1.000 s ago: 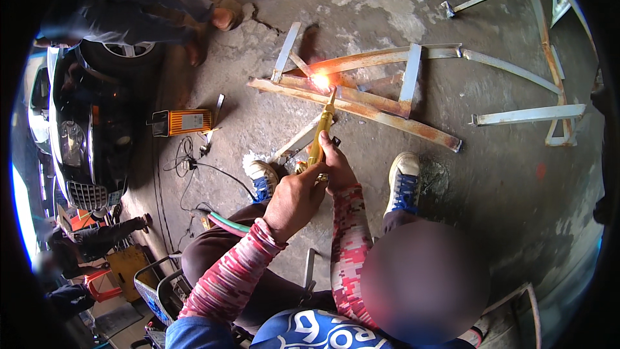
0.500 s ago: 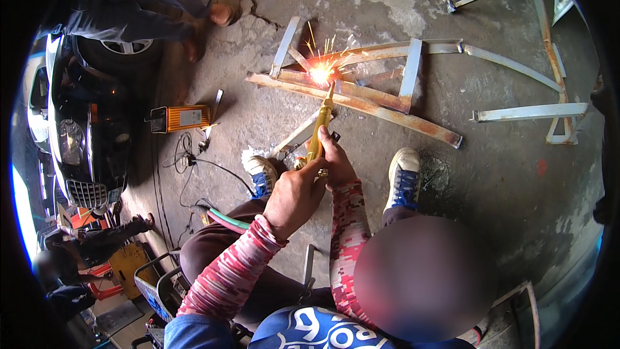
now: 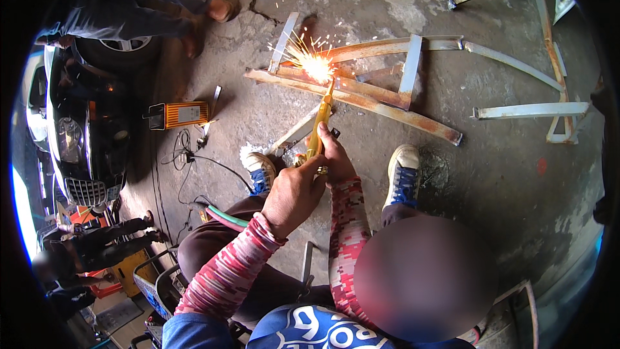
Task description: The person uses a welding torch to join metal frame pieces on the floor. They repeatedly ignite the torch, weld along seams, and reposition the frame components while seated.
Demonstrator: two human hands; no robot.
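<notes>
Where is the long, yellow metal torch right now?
In the head view, just right of centre, the yellow torch extends from the left hand and right hand toward bright orange sparks.

From afar I look down into a garage-like metal workshop: stained concrete floor (image 3: 484,174), a black car (image 3: 90,148), an orange equipment box (image 3: 186,115), a sparking brass-coloured torch (image 3: 322,119) and a rusty metal frame (image 3: 411,71).

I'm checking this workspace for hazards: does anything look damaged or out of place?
A black cable lies in a loose tangle beside the orange box, not neatly coiled. The long metal bar by the gas torch looks rust-stained.
</notes>
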